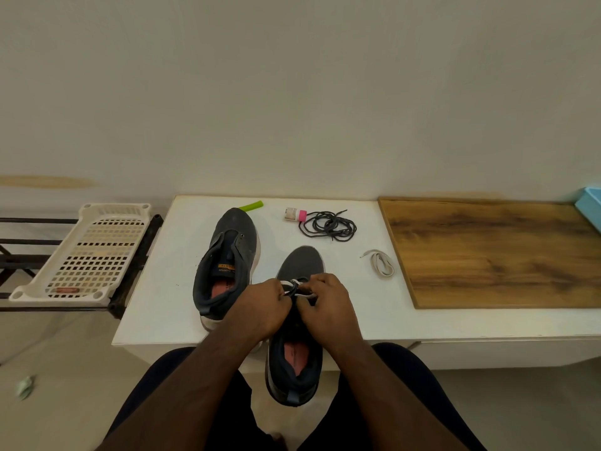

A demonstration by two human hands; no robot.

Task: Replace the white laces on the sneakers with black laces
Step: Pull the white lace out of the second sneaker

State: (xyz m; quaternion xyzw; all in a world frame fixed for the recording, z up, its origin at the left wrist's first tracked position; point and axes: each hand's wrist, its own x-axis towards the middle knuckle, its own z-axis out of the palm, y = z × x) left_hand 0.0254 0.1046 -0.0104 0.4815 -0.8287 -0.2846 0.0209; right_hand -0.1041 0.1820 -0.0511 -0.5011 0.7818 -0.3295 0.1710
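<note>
Two dark grey sneakers rest on a white table (357,307). The left sneaker (227,255) has no lace in it. The right sneaker (300,265) overhangs the table's front edge, heel toward me, and still carries a white lace (297,284) near its lower eyelets. My left hand (263,304) and my right hand (328,301) both pinch this lace over the tongue. A coil of black laces (328,225) lies at the back of the table. A loose white lace (382,263) lies folded to the right of the shoes.
A small bottle with a pink cap (296,214) and a green tube (251,206) sit near the wall. A wooden board (494,249) covers the table's right part. A white perforated tray (87,252) rests on a black rack at left.
</note>
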